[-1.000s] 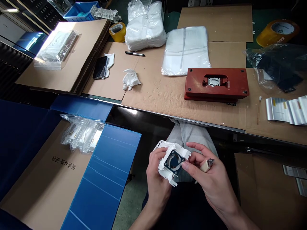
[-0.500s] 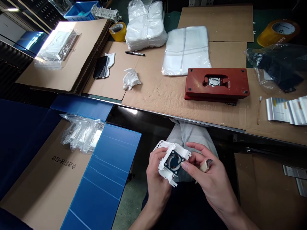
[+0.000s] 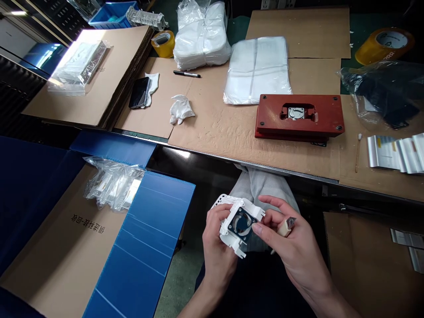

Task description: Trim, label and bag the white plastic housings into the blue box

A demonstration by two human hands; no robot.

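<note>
The white plastic bracket (image 3: 239,223), with a dark round fan in its centre, sits over the person's lap, below the table edge (image 3: 251,164). The left hand (image 3: 217,245) grips its left side, fingers closed on the frame. The right hand (image 3: 294,249) presses its thumb on the bracket's right edge and pinches a small beige tool (image 3: 285,228) between its fingers. On the table beyond lies a red fixture block (image 3: 300,117). A blue corrugated box (image 3: 145,247) stands to the left.

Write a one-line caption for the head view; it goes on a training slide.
Both hands hold a white plastic fan bracket over the lap, below a cardboard-covered bench with a red fixture.
</note>
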